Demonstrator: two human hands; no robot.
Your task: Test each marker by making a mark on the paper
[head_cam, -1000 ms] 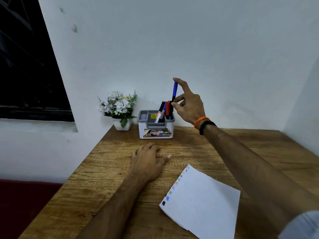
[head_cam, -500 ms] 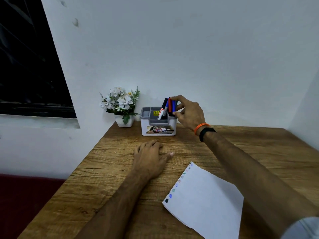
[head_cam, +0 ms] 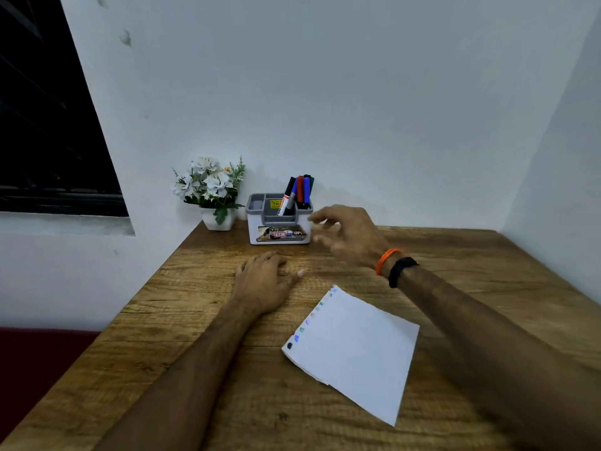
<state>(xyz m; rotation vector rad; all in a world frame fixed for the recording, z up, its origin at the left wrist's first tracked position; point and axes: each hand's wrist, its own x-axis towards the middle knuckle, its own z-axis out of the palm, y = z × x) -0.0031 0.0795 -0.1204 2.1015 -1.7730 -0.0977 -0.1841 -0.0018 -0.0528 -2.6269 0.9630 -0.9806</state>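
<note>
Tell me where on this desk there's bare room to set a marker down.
Bare wood lies right of the paper toward the side wall, and along the table's left edge beside the left hand. Crowded: the back-left corner, with flower pot, organizer and right hand.
</note>
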